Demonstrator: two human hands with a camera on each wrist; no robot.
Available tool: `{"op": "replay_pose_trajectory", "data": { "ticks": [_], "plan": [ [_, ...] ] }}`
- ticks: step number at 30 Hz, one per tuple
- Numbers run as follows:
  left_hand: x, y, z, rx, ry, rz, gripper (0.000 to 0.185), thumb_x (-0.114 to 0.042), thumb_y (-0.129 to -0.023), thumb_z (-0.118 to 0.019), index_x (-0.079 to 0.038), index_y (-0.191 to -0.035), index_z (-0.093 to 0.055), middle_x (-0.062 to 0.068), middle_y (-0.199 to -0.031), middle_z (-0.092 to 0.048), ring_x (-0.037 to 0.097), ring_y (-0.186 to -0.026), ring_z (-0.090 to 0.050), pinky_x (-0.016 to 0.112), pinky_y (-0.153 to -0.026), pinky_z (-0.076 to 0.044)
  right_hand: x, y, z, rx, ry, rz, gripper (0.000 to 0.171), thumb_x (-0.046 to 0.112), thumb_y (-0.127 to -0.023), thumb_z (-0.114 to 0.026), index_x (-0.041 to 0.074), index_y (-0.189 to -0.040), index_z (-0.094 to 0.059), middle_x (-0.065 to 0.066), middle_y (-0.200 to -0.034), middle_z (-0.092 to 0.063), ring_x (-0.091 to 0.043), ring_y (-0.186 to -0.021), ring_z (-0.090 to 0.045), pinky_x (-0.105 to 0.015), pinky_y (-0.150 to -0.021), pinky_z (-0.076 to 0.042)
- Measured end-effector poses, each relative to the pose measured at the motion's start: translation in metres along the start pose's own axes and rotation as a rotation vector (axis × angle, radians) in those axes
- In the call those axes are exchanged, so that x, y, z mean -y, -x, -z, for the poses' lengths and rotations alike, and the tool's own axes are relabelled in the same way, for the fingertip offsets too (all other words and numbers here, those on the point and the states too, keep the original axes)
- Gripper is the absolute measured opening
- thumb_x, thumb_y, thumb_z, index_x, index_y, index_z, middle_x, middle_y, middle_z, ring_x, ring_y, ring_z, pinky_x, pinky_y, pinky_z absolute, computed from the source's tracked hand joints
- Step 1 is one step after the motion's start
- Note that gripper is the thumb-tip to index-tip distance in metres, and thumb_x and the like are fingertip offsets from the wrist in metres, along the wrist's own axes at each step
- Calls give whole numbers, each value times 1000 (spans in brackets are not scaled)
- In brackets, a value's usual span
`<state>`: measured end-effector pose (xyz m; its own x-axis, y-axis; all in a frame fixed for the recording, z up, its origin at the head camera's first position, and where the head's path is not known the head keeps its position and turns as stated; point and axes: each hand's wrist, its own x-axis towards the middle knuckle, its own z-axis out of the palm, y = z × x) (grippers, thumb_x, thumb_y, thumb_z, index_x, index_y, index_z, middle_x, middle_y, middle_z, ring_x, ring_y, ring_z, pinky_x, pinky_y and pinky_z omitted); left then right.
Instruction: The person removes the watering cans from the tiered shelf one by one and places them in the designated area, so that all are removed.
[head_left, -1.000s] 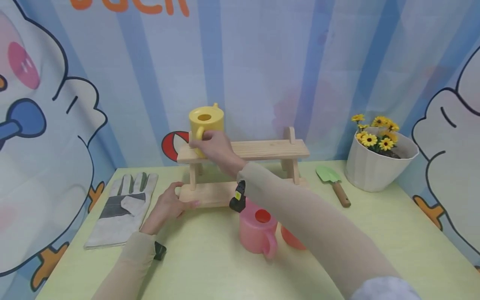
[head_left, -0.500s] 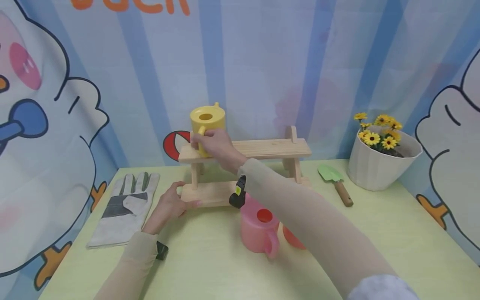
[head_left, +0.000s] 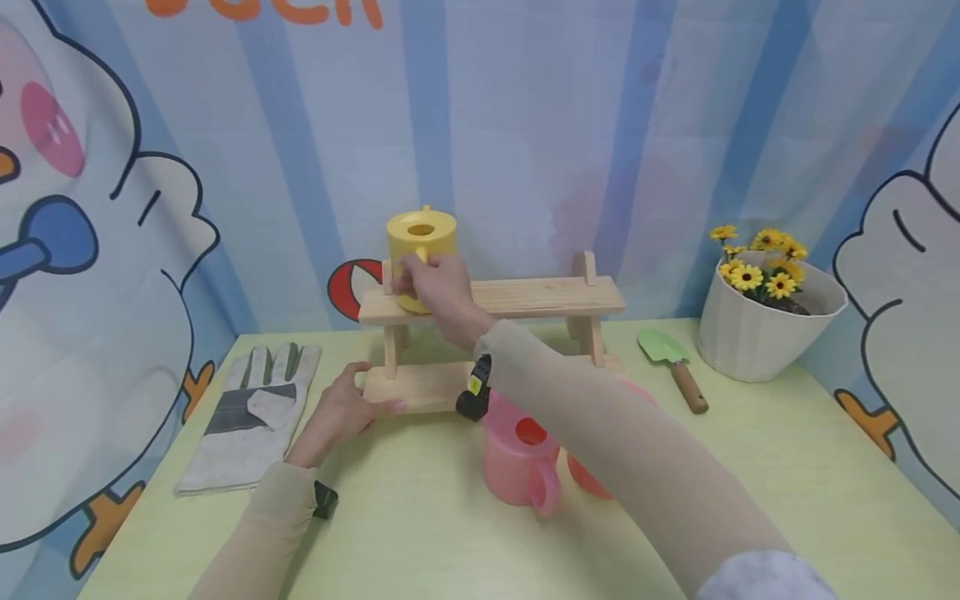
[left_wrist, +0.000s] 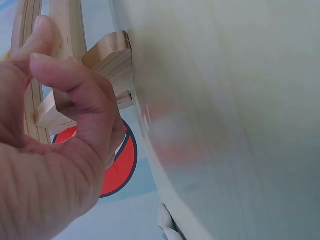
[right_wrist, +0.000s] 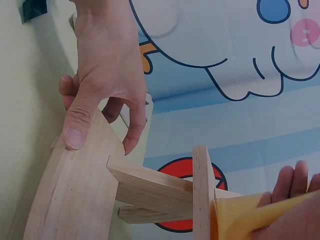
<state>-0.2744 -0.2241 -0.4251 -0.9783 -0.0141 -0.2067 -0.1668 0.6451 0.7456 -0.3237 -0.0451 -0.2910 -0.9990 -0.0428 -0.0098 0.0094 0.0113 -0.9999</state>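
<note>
My right hand (head_left: pixel 442 292) holds the yellow watering can (head_left: pixel 423 242) by its handle, which faces me. The can stands upright at the left end of the wooden two-tier rack's upper shelf (head_left: pixel 540 294). With my left hand (head_left: pixel 347 407) I grip the left end of the lower shelf (head_left: pixel 420 387), thumb on top, as the right wrist view shows. A pink watering can (head_left: pixel 517 462) with a red inside stands on the table in front of the rack. Beside it an orange-red rounded thing (head_left: pixel 588 479) is mostly hidden under my right sleeve.
A grey-and-white work glove (head_left: pixel 247 421) lies at the left. At the right are a green trowel (head_left: pixel 672 367) with a wooden handle and a white pot (head_left: pixel 750 333) of yellow flowers. A printed curtain (head_left: pixel 517 142) hangs behind the table.
The yellow watering can has turned slightly and shifted a little right on the upper shelf, its handle swinging rightward with my right hand. My left hand keeps its hold on the lower shelf.
</note>
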Motion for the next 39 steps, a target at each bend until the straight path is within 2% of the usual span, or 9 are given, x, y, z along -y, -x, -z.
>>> {"op": "replay_pose_trajectory", "data": {
  "ticks": [6,12,15,20,27,34,39],
  "plan": [
    [-1,0,-1,-2,1,10,104,-41,-92,-89,-6,-167,-27,6,-83,-59,17,-66,-56,31,-66,-44,-2,4,-1,-98,80,-6,27,29,-108,-61,10,-101,-78,-4,-100,-82,-19,-113,-72,-41,-110,-53],
    [-1,0,-1,-3,9,3,103,-38,-91,-90,-4,-167,-28,7,-86,-59,17,-65,-57,30,-66,-45,-5,8,0,-120,85,5,26,28,-107,-58,11,-104,-78,-5,-103,-83,-21,-115,-72,-42,-105,-53],
    [0,0,-1,-3,5,-1,103,-38,-91,-90,-4,-167,-28,6,-81,-58,17,-63,-56,31,-66,-44,-6,10,0,-122,82,12,27,27,-107,-58,11,-101,-79,-5,-102,-84,-21,-115,-73,-43,-105,-53],
    [0,1,-1,0,8,-5,104,-41,-91,-90,-6,-167,-28,3,-74,-57,16,-61,-53,32,-65,-43,-5,14,2,-112,81,20,28,26,-106,-57,12,-97,-80,-5,-102,-84,-20,-115,-73,-42,-105,-52],
    [1,1,1,-2,-17,-20,108,-47,-89,-91,-5,-167,-28,3,-77,-59,17,-66,-55,32,-68,-43,-4,26,6,-74,68,20,26,24,-106,-59,11,-97,-79,-5,-101,-84,-21,-111,-76,-44,-110,-55],
    [1,-2,2,11,-6,-5,109,-45,-89,-91,-5,-168,-26,3,-73,-58,17,-62,-55,32,-67,-43,-3,38,11,-45,17,7,23,20,-104,-59,9,-97,-78,-7,-101,-84,-23,-112,-79,-46,-115,-53],
    [2,-3,1,4,-19,-12,107,-44,-89,-91,-4,-167,-28,5,-79,-61,17,-65,-57,32,-69,-44,0,49,18,-15,1,-19,23,18,-104,-59,9,-97,-78,-8,-103,-84,-24,-116,-79,-48,-119,-50]
  ]
}}
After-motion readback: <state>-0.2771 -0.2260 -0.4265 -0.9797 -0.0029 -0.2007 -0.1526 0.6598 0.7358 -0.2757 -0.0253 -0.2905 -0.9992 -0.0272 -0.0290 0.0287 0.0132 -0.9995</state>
